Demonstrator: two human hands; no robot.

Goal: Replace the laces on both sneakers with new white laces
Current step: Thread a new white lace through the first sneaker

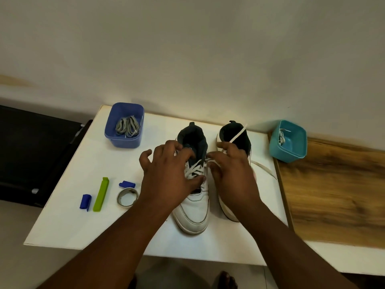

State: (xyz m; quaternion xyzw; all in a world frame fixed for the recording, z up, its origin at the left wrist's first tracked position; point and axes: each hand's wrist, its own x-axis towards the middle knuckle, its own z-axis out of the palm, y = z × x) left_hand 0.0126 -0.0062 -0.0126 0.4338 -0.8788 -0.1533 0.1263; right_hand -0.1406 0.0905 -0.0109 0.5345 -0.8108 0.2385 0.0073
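two sneakers side by side on the white bench [68, 205], toes near. left sneaker [192, 213] laced in white almost to the top; left hand [166, 176] spread over its tongue, fingers loosely bent, seemingly to steady it, grip unclear. right hand [231, 174] curled at the top eyelets, apparently pinching the lace [194, 168], though the contact is hidden. right sneaker [234, 134] mostly behind that hand, a loose white lace trailing out right, probably unfinished. far left, grey laces in the blue tub [116, 140], likely the discards. far right, teal tub [291, 151] with something white.
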